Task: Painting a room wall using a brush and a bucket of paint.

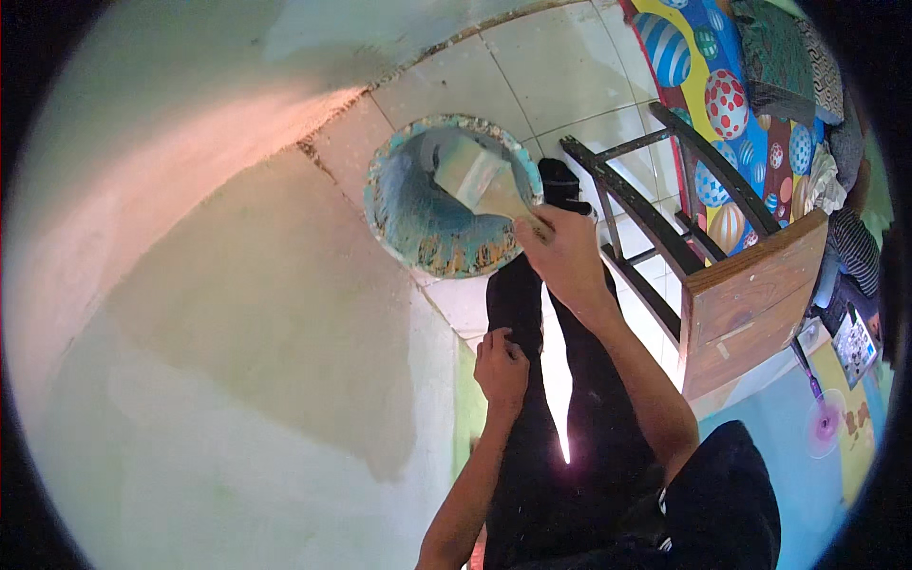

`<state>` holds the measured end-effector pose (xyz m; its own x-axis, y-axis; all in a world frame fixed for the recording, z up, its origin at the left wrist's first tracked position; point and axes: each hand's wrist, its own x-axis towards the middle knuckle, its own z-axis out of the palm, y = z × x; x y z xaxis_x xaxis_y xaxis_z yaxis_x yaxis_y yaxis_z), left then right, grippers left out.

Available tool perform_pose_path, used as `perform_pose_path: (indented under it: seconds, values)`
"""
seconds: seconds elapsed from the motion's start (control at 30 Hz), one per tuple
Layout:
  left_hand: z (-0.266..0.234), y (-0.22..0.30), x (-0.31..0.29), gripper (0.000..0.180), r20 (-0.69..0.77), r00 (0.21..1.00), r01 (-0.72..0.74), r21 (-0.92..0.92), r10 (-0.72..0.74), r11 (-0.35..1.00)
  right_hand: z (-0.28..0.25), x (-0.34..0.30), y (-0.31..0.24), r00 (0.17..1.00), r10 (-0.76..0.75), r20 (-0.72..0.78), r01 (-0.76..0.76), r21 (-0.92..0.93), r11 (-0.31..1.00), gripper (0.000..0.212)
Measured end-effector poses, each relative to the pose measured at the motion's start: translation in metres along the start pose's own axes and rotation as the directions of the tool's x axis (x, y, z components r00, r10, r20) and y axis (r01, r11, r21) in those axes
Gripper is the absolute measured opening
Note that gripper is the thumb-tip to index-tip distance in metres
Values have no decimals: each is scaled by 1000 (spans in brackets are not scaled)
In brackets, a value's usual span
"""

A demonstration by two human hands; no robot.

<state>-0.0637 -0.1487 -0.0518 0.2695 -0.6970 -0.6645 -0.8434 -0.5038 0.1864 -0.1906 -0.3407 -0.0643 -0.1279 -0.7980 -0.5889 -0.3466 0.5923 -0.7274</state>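
Observation:
My right hand [562, 252] is closed round the handle of a wide flat paintbrush [494, 190]. The brush's pale, paint-coated head is over the mouth of a round bucket [380, 214]. Blue-grey paint smears the bucket's inner wall, and its rim is crusted and flaking. How much paint lies in the bottom I cannot tell. My left hand [502, 370] is curled into a loose fist in front of my black trouser leg, with no object showing in it.
A wooden stool [750, 294] with dark legs stands at the right. Beside me on the left, the wall [275, 313] has a large damp-looking darker patch. White floor tiles [465, 81] lie beyond the bucket. At the far right is a colourful ball-patterned mat [698, 57] with folded cushions [774, 62].

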Motion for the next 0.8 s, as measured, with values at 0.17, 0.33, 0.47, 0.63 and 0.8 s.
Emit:
perform_pose_path:
  seconds: [0.17, 0.33, 0.47, 0.63, 0.8]
  values:
    - [3, -13, -8, 24, -26, 999, 28, -86, -30, 996, 74, 22, 55, 985, -66, 161, 120, -357, 926, 25]
    - [1, -21, -13, 22, -27, 996, 79, -136, -83, 988, 154, 83, 96, 976, -139, 170, 201, -436, 877, 23]
    - [2, -32, -14, 21, -59, 990, 118, -159, -128, 980, 207, 136, 131, 979, -7, 203, 129, -592, 796, 18]
    - [-3, -48, -19, 21, -57, 980, 173, -225, -190, 959, 246, 157, 168, 989, -2, 148, 96, -629, 771, 17]
    - [-10, -81, -28, 24, -85, 974, 193, -178, -210, 965, 292, 131, 203, 943, -225, 243, 330, -638, 696, 16]
